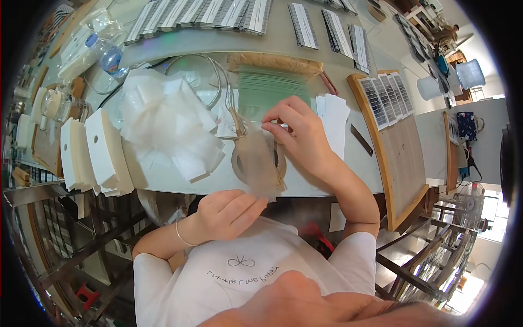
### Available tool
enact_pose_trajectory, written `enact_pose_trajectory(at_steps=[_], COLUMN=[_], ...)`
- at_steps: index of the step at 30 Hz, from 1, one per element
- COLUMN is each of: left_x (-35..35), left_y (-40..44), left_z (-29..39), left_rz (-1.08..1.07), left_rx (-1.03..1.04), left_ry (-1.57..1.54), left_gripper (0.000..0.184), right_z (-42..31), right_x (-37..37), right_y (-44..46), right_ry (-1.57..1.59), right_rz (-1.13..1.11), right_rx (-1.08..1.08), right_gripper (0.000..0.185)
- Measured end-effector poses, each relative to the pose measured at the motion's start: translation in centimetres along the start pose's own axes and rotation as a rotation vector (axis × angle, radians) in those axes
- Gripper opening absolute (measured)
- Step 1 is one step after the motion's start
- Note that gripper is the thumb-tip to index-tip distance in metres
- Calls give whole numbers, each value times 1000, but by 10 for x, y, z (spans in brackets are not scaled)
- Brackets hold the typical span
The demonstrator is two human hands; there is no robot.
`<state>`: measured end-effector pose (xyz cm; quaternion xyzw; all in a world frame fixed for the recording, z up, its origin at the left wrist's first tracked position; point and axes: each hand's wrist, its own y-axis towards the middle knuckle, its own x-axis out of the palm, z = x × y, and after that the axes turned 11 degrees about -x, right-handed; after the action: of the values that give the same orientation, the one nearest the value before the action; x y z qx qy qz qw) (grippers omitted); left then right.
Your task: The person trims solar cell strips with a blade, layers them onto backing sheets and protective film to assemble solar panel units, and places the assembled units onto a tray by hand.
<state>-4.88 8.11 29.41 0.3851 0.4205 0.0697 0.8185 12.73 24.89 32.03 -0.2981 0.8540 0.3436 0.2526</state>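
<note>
A thin translucent sheet (258,163), blurred by motion, stretches upright between my two hands over the table's near edge. My right hand (298,131) is closed in a pinch at its upper end. At the lower end, my left hand (231,213), with a bracelet on the wrist, has its fingertips together on the sheet's bottom edge. Behind the sheet lies a round brown ring like a tape roll (281,163), partly hidden. Just beyond my right hand sits a stack of greenish glass panes (269,90). Left of the sheet is a loose heap of translucent white sheets (163,122).
White foam-like blocks (106,150) stand at the left. White paper strips (333,122) and a dark flat blade-like strip (361,140) lie right. A wood-framed board (400,158) carries solar-cell panels (385,98). More panel strips (207,15) line the far side. A plastic bottle (110,57) lies far left.
</note>
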Motion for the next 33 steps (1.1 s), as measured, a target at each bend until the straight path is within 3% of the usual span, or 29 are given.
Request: enact_pose_trajectory(at_steps=[2,10,15,18,20,24,29,31,33], left_x=[-1,-4,-2,-1,-8,-20,-25,-28,-33], left_y=[-1,-6,-6,-5,-4,-1,1,-1,-4], left_z=[-2,-1,1,-3,-3,-5,-8,-7,-9], left_rz=[-11,-1,-27,-1,7,16,37,39,43], left_rx=[4,31,-7,14,1,-75,-91,-111,-128], left_ry=[3,3,-53,-44,-78,-93,-117,-124,-95], left_gripper=[28,21,32,30,32,36,38,38,41], right_z=[4,-4,-8,-26,-19,37,124,132,137], right_x=[6,7,4,-19,-57,-124,-126,-123,-125], right_y=[-1,-4,-4,8,23,81,160,179,185], right_ry=[-55,-55,-103,-168,-400,-703,-743,-651,-639], right_rz=[65,20,18,119,328,186,-4,-182,-202], right_rx=[-95,-42,-91,-58,-203,-210,-222,-6,-4], right_gripper=[9,8,14,25,33,35,46,46,45])
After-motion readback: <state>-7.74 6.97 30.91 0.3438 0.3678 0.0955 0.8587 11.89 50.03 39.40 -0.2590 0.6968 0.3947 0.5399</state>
